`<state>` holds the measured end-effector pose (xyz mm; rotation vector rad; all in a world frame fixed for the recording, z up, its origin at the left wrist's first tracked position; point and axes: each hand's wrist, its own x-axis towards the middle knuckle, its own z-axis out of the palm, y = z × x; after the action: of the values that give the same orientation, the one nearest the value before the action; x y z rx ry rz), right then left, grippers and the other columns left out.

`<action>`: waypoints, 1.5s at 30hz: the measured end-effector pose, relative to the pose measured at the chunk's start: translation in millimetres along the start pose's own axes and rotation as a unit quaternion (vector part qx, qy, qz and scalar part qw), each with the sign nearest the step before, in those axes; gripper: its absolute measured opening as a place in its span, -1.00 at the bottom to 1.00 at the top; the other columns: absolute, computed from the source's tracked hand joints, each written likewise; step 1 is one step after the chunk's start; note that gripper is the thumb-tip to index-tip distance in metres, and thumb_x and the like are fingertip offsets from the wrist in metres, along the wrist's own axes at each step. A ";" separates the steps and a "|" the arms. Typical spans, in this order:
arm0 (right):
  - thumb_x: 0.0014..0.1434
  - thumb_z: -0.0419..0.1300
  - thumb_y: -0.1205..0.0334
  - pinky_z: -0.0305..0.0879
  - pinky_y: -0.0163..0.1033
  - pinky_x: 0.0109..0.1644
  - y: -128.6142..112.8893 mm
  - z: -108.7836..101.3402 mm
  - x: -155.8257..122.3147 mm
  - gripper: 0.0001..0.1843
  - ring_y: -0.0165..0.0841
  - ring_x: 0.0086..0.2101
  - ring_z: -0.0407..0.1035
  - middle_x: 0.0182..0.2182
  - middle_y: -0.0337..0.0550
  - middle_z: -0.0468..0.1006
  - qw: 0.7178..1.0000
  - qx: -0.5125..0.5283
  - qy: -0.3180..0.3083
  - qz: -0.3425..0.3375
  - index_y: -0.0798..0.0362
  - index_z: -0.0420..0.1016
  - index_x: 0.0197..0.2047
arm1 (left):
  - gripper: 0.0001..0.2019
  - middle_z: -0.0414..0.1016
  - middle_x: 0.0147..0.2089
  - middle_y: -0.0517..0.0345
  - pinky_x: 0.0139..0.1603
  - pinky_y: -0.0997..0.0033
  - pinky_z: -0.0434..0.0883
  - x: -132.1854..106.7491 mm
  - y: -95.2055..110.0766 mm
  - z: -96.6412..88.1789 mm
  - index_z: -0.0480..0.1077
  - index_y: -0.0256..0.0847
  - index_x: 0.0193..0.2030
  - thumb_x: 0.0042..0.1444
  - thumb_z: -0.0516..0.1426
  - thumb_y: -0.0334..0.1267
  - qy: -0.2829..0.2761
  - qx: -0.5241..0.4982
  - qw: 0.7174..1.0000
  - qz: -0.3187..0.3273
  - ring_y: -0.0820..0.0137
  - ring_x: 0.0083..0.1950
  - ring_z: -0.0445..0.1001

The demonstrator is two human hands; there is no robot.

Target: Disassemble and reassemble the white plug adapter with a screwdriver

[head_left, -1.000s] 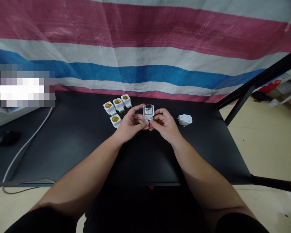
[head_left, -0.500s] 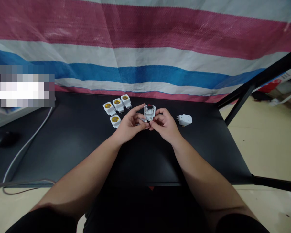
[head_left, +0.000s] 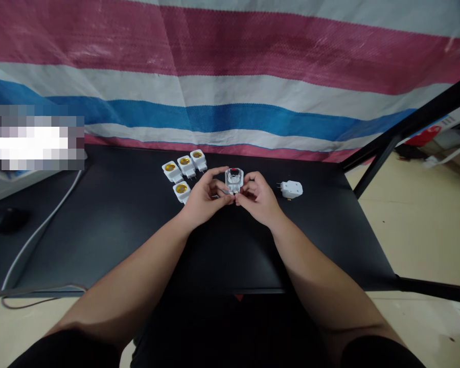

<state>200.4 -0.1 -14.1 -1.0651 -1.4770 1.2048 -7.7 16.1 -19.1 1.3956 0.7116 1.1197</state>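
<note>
While both hands work close together over the table, the main risk sits in the small clear plastic plug housing, held up between them just beyond the fingertips, w/ a red part at its far end. L hand and R hand come in from either side. L fingers and R fingers are curled and clamped on the housing's near end, tips almost meeting. Exactly which finger presses where is hard to tell, as the fingers hide that end.

Smooth clear plastic this small gives little to grip, so uneven pressure from either side could make it squirt out and land on the table. If the housing is open or loose, and the view can't confirm that, any small inner part could drop, and it would be hard to spot on the black top.

Just left of L fingers stand four white lamp-socket adapters w/ brass centres, the nearest almost at the L hand's heel, so a sideways slip could knock them over or scatter them. Right of R fingers lies a white plug adapter, its metal pins pointing toward the fingers; a sudden pull apart could send R hand onto those pins or shove the adapter aside.
</note>
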 end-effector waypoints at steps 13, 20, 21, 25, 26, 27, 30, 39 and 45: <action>0.16 0.54 -0.05 0.59 -0.16 -0.25 3.2 2.4 0.5 -0.41 -0.34 -0.40 0.59 -0.32 -0.34 0.66 0.999 0.033 0.001 0.042 -0.12 0.22 -0.05 | -0.28 0.62 -0.05 0.07 -0.30 0.49 0.54 -1.5 2.7 2.4 0.32 -0.13 0.50 0.24 0.41 -0.33 -0.006 0.055 0.998 0.010 0.47 -0.30 0.62; 0.19 0.50 -0.18 0.55 -0.15 -0.34 -1.7 5.9 -3.5 -0.48 -0.28 -0.39 0.55 -0.29 -0.19 0.71 0.993 -0.092 0.061 0.036 -0.10 0.32 -0.12 | -0.29 0.56 -0.16 0.19 -0.22 0.48 0.58 -5.7 4.3 5.7 0.36 -0.16 0.42 0.13 0.40 -0.43 -0.015 0.096 0.995 0.001 0.45 -0.27 0.65; 0.20 0.49 -0.16 0.55 -0.15 -0.35 -2.7 6.0 -3.9 -0.50 -0.27 -0.39 0.55 -0.29 -0.18 0.71 0.992 -0.100 0.062 0.034 -0.10 0.32 -0.13 | -0.29 0.55 -0.17 0.21 -0.22 0.49 0.58 -5.8 4.2 5.9 0.36 -0.16 0.41 0.12 0.41 -0.43 -0.011 0.101 0.995 -0.003 0.46 -0.28 0.64; 0.22 0.46 -0.08 0.57 -0.15 -0.36 -2.8 7.1 -4.3 -0.57 -0.28 -0.40 0.55 -0.30 -0.20 0.69 0.991 -0.107 0.070 0.038 -0.10 0.33 -0.13 | -0.29 0.52 -0.18 0.23 -0.24 0.49 0.61 -5.0 3.8 6.6 0.33 -0.17 0.40 0.13 0.42 -0.41 -0.018 0.065 0.997 -0.030 0.46 -0.31 0.65; 0.21 0.46 -0.07 0.57 -0.16 -0.39 -2.1 7.7 -4.2 -0.57 -0.28 -0.40 0.55 -0.29 -0.20 0.68 0.991 -0.101 0.075 0.040 -0.10 0.33 -0.12 | -0.29 0.52 -0.18 0.24 -0.24 0.48 0.63 -4.6 3.8 6.8 0.31 -0.17 0.39 0.13 0.42 -0.40 -0.023 0.049 0.998 -0.035 0.46 -0.31 0.66; 0.21 0.46 -0.07 0.57 -0.17 -0.41 -1.4 8.6 -4.1 -0.56 -0.28 -0.40 0.55 -0.27 -0.21 0.66 0.992 -0.092 0.079 0.042 -0.10 0.33 -0.11 | -0.30 0.52 -0.18 0.24 -0.23 0.46 0.65 -4.3 3.7 7.0 0.30 -0.17 0.39 0.14 0.42 -0.40 -0.028 0.031 0.998 -0.039 0.45 -0.31 0.67; 0.20 0.47 -0.12 0.59 -0.17 -0.45 -0.1 11.2 -3.3 -0.52 -0.31 -0.42 0.56 -0.22 -0.22 0.62 0.995 -0.039 0.080 0.049 -0.11 0.30 -0.09 | -0.31 0.54 -0.18 0.24 -0.16 0.41 0.70 -3.4 3.6 7.2 0.27 -0.16 0.39 0.19 0.42 -0.38 -0.037 -0.013 0.999 -0.037 0.42 -0.27 0.70; 0.09 0.59 -0.14 0.51 -0.28 -0.52 -5.4 10.3 0.8 -0.40 -0.40 -0.53 0.50 -0.46 -0.40 0.53 0.992 0.071 0.049 0.093 -0.09 0.27 -0.19 | -0.32 0.64 -0.15 0.18 -0.07 0.39 0.72 -1.9 3.5 3.5 0.27 -0.14 0.41 0.23 0.43 -0.35 -0.056 -0.099 0.992 -0.052 0.39 -0.16 0.72; 0.11 0.57 -0.18 0.57 -0.26 -0.47 -6.3 9.7 0.0 -0.41 -0.41 -0.52 0.50 -0.46 -0.40 0.53 0.991 0.094 0.042 0.089 -0.08 0.29 -0.19 | -0.29 0.64 -0.13 0.18 -0.07 0.38 0.72 -1.5 1.5 3.8 0.27 -0.10 0.40 0.20 0.46 -0.36 -0.045 -0.121 0.989 -0.076 0.36 -0.11 0.73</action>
<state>190.5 -2.8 -8.7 -1.1212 -1.1983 1.3772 -5.0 13.1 -17.6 1.1585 0.5855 0.9818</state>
